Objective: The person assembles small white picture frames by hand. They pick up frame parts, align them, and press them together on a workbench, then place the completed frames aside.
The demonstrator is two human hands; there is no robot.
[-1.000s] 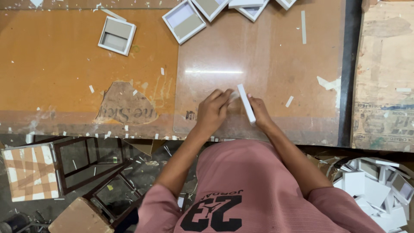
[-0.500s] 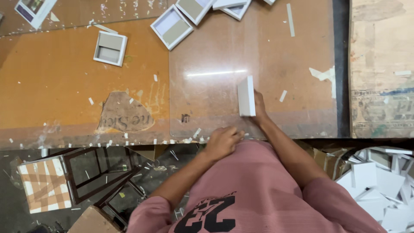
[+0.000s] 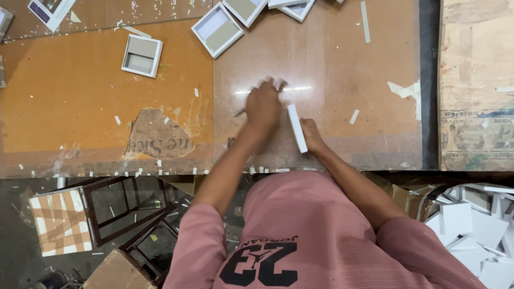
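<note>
The right hand (image 3: 312,135) is gripping one white panel (image 3: 297,128), fingers closed on its lower edge, standing it edgewise on the tabletop (image 3: 332,64). The left hand (image 3: 263,104) is resting beside it, fingers blurred, apparently pinching a thin dark tool (image 3: 239,113). Two open white boxes (image 3: 141,55) are lying complete at upper left.

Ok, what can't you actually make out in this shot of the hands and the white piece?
Head view:
- Left hand: motion-blurred, so its fingers and the thin dark thing under it stay unclear.
- White piece: seen edge-on, its face hidden.
- Right hand: fingers partly behind the piece.
- Trays at the top: some cut by the frame edge.
</note>
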